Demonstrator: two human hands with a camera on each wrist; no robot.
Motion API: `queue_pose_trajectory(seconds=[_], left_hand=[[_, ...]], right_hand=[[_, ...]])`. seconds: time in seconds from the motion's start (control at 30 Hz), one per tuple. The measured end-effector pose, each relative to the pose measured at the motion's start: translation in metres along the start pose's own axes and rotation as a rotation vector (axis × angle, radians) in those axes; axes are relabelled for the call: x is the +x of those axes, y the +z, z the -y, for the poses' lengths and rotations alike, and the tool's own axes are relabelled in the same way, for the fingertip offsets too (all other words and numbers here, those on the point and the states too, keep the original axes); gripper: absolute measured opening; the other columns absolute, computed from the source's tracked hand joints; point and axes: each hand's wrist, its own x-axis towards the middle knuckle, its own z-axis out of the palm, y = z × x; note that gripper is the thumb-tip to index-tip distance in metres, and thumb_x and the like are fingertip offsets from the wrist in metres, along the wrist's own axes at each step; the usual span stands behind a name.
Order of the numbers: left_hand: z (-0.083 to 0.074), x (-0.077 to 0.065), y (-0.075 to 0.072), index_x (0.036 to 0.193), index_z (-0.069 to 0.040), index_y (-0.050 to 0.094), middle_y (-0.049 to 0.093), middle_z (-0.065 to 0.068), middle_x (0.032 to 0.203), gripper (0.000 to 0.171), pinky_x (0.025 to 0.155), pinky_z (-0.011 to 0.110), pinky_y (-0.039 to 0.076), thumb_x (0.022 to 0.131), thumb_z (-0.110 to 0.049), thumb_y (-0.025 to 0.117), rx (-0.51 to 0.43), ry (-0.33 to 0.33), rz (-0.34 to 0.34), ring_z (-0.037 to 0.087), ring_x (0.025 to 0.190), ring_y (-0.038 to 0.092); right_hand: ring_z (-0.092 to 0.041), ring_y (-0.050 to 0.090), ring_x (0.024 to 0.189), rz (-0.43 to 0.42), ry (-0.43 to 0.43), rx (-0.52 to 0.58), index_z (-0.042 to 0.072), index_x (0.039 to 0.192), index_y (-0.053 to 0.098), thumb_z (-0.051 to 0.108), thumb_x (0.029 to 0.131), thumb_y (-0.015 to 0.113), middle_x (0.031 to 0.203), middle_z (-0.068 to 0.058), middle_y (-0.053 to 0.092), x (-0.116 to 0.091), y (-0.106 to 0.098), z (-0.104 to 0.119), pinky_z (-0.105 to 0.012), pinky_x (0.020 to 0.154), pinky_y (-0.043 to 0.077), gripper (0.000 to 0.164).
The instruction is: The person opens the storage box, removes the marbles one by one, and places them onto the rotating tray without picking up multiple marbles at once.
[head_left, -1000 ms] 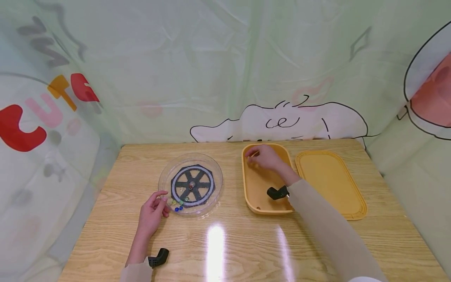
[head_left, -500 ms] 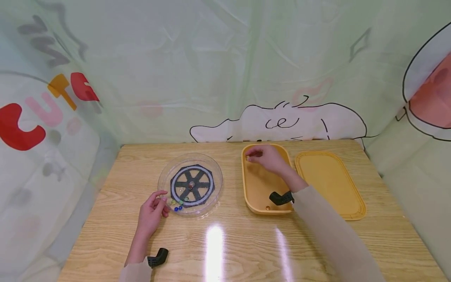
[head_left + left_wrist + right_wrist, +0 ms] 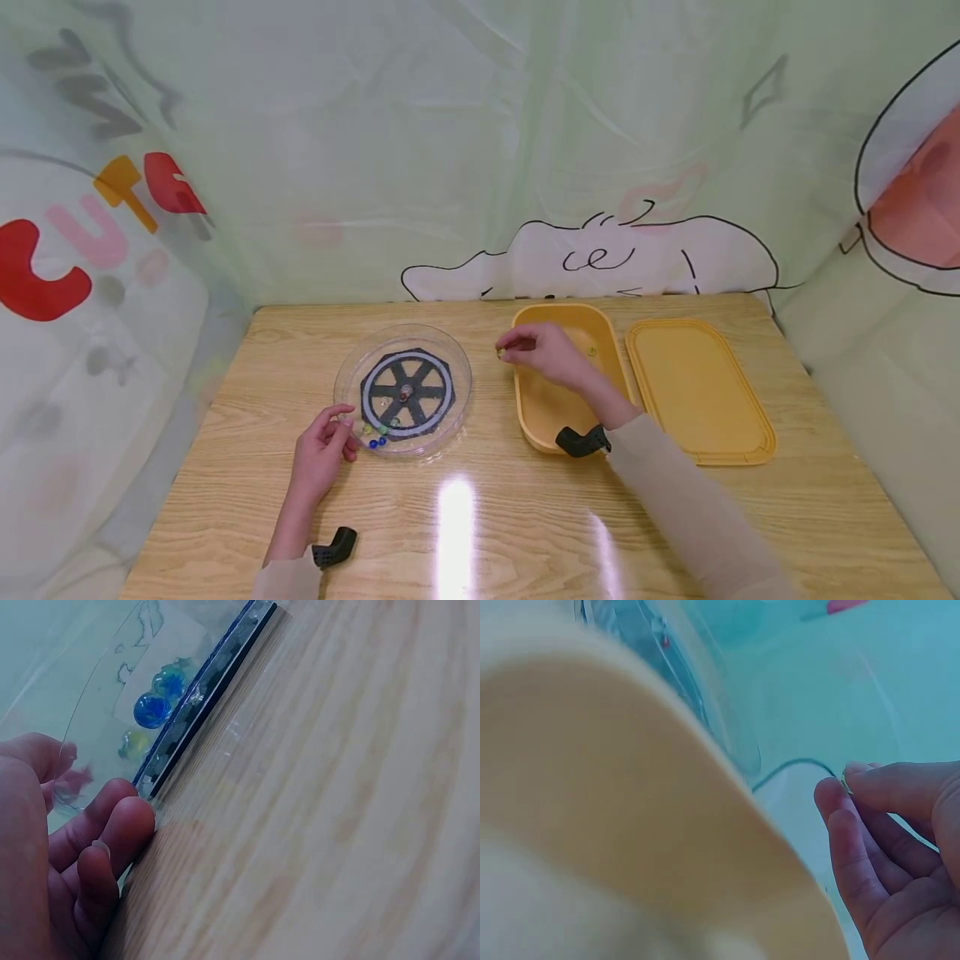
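My right hand pinches a small yellowish glass marble between thumb and fingertips, just past the left rim of the yellow bin. The right wrist view shows only a sliver of the marble between the fingertips. Another marble lies on the bin floor. At the left, my left hand grips the near-left edge of a round clear dish, with fingers on both sides of its wall. Inside the dish, near that hand, sit two blue marbles with several green, yellow and clear ones.
Under or in the dish is a dark octagonal wheel pattern with a light ring. A flat yellow lid lies right of the bin on the wooden table. A printed cloth hangs behind the table.
My right hand has moved from inside the bin's far left corner, out over its left rim, carrying the marble. The loose marble in the bin has rolled from the near end toward the far right. My left hand stays put.
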Motion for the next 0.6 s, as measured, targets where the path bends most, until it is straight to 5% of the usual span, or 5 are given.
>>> queue_pose_trajectory(seconds=[0.2, 0.43, 0.6], left_hand=[[-0.006, -0.001, 0.001, 0.124, -0.009, 0.063, 0.064, 0.015, 0.073, 0.023, 0.057, 0.027, 0.054, 0.103, -0.016, 0.056, 0.002, -0.035, -0.002, 0.02, 0.056, 0.061], [-0.037, -0.011, -0.001, 0.124, 0.001, 0.06, 0.063, 0.02, 0.075, 0.024, 0.059, 0.028, 0.055, 0.103, -0.008, 0.054, 0.028, -0.013, 0.02, 0.025, 0.057, 0.062], [-0.039, -0.012, -0.001, 0.124, 0.002, 0.059, 0.064, 0.019, 0.074, 0.024, 0.058, 0.027, 0.054, 0.103, -0.008, 0.054, 0.028, 0.005, 0.025, 0.024, 0.056, 0.062]], right_hand=[[-0.02, 0.065, 0.088, 0.031, 0.006, 0.028, -0.002, 0.107, 0.071, 0.001, 0.09, 0.072, 0.101, -0.009, 0.07, -0.001, 0.023, 0.011, -0.028, 0.078, 0.055, 0.017], [-0.018, 0.066, 0.087, 0.067, -0.018, 0.07, -0.001, 0.106, 0.072, -0.002, 0.089, 0.071, 0.099, -0.008, 0.071, 0.001, 0.05, 0.017, -0.029, 0.078, 0.056, 0.017], [-0.015, 0.065, 0.087, 0.104, -0.05, 0.06, -0.002, 0.107, 0.072, -0.001, 0.09, 0.071, 0.097, -0.006, 0.07, 0.002, 0.067, 0.023, -0.027, 0.078, 0.055, 0.017]])
